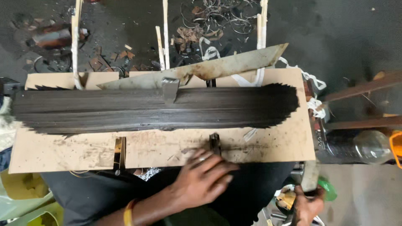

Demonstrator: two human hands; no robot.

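The left hand lies flat, fingers spread, on the near edge of the cardboard-covered surface, just beside a small metal clamp. The right hand is closed around a curved handle low at the right. The long bundle of dark metal strips stretches across the surface; its jagged ends could cut a sliding hand, and the loose plate behind might slip.

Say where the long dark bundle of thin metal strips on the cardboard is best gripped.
Probably mid-length, from the near side: the bundle of strips lies flat across the cardboard, its jagged ends look sharp, and a metal clip already clamps the middle from the far edge.
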